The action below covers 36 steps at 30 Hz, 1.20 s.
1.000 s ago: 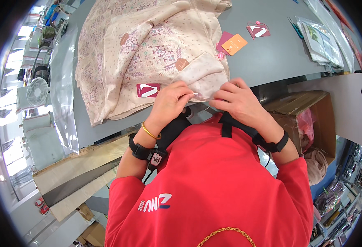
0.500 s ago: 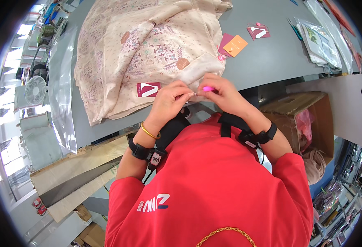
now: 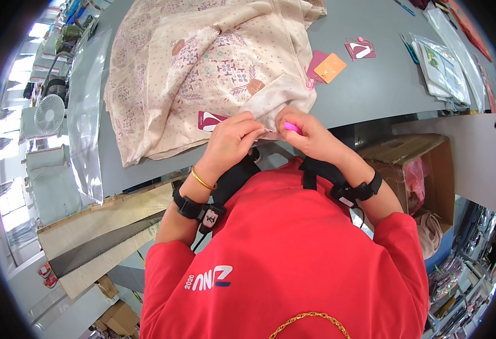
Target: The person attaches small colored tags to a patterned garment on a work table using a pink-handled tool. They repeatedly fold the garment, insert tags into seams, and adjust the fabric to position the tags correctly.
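A thin beige floral-print cloth (image 3: 208, 73) lies in loose folds over the near part of the table, its front edge reaching toward me. My left hand (image 3: 231, 138) pinches something small and pale at the cloth's front corner. Just to its right, my right hand (image 3: 310, 137) is closed around a small tool with a bright pink handle (image 3: 293, 128); its tip is hidden. Between the two hands only a short gap shows. A maroon tag (image 3: 209, 120) with a white mark lies on the cloth, partly behind my left hand.
On the grey table (image 3: 366, 90), an orange card (image 3: 330, 68) overlaps a maroon one, with another maroon tag (image 3: 361, 49) beyond. Teal-handled scissors (image 3: 411, 52) lie beside bagged papers (image 3: 441, 70). A cardboard box (image 3: 409, 148) stands below at right, and clear plastic (image 3: 87, 118) hangs at left.
My right hand has turned and moved slightly right, so the pink handle now slants downward. The left hand stays pinched near the cloth's corner. The whole view has shifted a little.
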Tool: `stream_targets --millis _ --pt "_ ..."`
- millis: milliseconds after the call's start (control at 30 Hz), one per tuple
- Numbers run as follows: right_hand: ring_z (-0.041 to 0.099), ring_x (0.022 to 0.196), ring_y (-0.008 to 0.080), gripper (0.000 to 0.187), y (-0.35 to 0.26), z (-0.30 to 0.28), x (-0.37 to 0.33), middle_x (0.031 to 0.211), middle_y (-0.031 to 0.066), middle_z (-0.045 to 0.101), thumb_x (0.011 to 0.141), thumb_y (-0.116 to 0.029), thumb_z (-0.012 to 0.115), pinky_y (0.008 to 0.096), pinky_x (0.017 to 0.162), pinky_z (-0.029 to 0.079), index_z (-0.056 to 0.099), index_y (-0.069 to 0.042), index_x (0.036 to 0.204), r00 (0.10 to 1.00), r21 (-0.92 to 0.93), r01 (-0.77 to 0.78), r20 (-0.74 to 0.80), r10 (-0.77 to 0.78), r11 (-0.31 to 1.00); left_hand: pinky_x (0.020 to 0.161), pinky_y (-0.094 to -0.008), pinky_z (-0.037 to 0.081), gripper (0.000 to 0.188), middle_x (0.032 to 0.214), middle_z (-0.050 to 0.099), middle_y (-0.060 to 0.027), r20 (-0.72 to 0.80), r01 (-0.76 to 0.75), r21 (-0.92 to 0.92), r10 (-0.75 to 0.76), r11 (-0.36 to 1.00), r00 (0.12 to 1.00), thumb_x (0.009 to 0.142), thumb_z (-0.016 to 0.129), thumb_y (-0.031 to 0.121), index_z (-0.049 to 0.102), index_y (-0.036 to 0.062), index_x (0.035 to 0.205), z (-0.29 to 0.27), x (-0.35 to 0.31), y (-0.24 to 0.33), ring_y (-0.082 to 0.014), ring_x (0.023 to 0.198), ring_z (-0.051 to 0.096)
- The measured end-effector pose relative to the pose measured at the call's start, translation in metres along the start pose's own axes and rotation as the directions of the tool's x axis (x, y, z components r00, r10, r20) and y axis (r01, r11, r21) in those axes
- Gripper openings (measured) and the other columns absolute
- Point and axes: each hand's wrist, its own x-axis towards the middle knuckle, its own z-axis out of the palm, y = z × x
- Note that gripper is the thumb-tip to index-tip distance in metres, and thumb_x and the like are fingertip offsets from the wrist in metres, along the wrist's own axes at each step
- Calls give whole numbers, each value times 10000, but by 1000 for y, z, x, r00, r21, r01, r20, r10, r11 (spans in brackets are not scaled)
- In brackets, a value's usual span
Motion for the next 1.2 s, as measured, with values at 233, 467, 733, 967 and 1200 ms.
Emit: stream_targets --millis 233,467,733,967,1200 --pt "672 1010 248 269 -18 -3 -3 1101 9 657 856 -122 786 378 762 587 680 -131 1103 945 -506 220 -102 -311 834 702 -338 497 62 854 632 -111 62 74 -71 -70 995 996 960 700 20 739 -25 977 -4 -5 -4 -247 766 625" --pt "670 977 234 240 4 9 6 1064 -23 680 839 -65 773 371 778 575 721 -127 1065 921 -560 302 -38 -388 771 697 -382 515 80 846 641 -108 65 85 -43 -82 995 994 953 703 76 750 11 956 -1 -4 -6 -297 772 652" --pt "637 958 188 182 -1 12 12 1049 37 658 907 5 719 324 868 531 692 -76 1068 982 69 95 -168 -82 993 684 -343 478 78 836 617 -104 51 88 -79 -84 993 995 965 717 53 746 -18 981 2 -11 -13 -239 751 609" --pt "660 990 255 195 -3 11 15 1028 1 653 847 -66 751 405 782 557 699 -123 1027 924 -535 339 35 -380 774 676 -313 457 106 827 603 -93 87 144 -170 -130 975 988 982 708 55 746 -37 1016 -2 -12 -16 -185 739 575" --pt "680 948 269 147 10 24 21 1000 41 685 886 -41 753 376 760 551 699 -89 1014 913 -403 331 -90 -397 853 661 -329 450 115 806 582 -94 65 114 -73 -109 991 992 976 720 61 755 -31 1035 3 -11 -19 -211 712 557"
